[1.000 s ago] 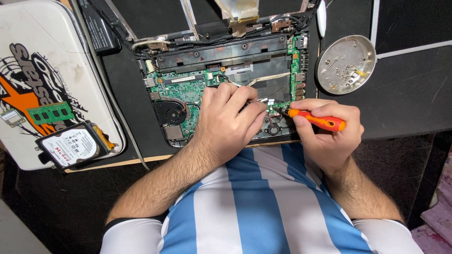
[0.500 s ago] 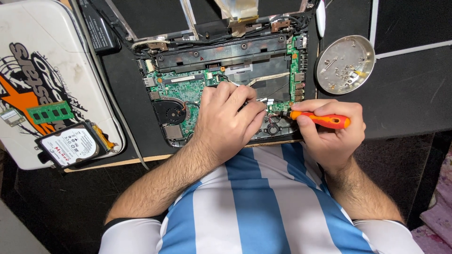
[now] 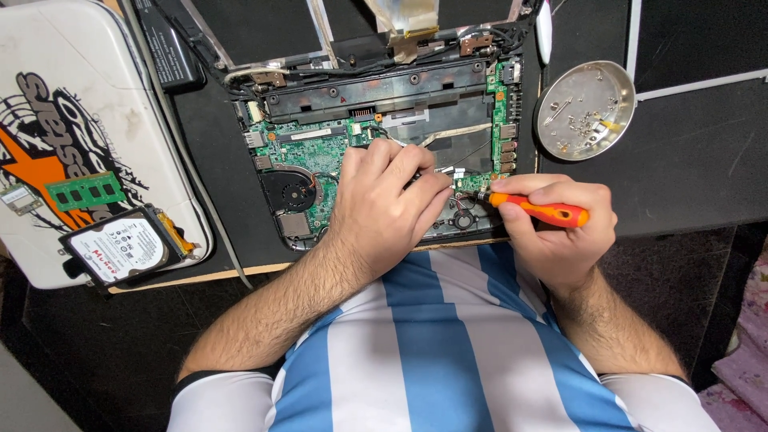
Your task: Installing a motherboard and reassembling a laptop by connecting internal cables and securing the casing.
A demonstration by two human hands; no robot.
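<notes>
1. The dark counter (image 3: 680,168) fills the head view; a thin wooden board edge (image 3: 200,276) shows under the work at 7 o'clock, and a pink cloth (image 3: 748,376) lies at 4 o'clock, off the counter.
2. At 9 o'clock lies a white plastic laptop cover with an orange star print (image 3: 72,136). On it rest a green memory stick (image 3: 84,190) and, just below that, a silver hard drive in a black bracket (image 3: 120,246).
3. At 11 o'clock a black oblong battery pack (image 3: 168,48) lies beside the cover.
4. At the centre sits the opened black laptop base with a green circuit board (image 3: 384,128); its round black fan (image 3: 294,192) is at the board's left.
5. The left hand (image 3: 384,212) rests on the board, its fingers (image 3: 428,184) curled and pressed down on the board; whether they pinch anything cannot be told.
6. The right hand (image 3: 560,232), at 3 o'clock of the left, has its fingers clenched around the orange-handled screwdriver (image 3: 540,210), which lies level, tip pointing to 9 o'clock and meeting the board just beside the left fingertips.
7. At 2 o'clock a round silver metal dish of small screws (image 3: 586,110) stands apart from both hands.
</notes>
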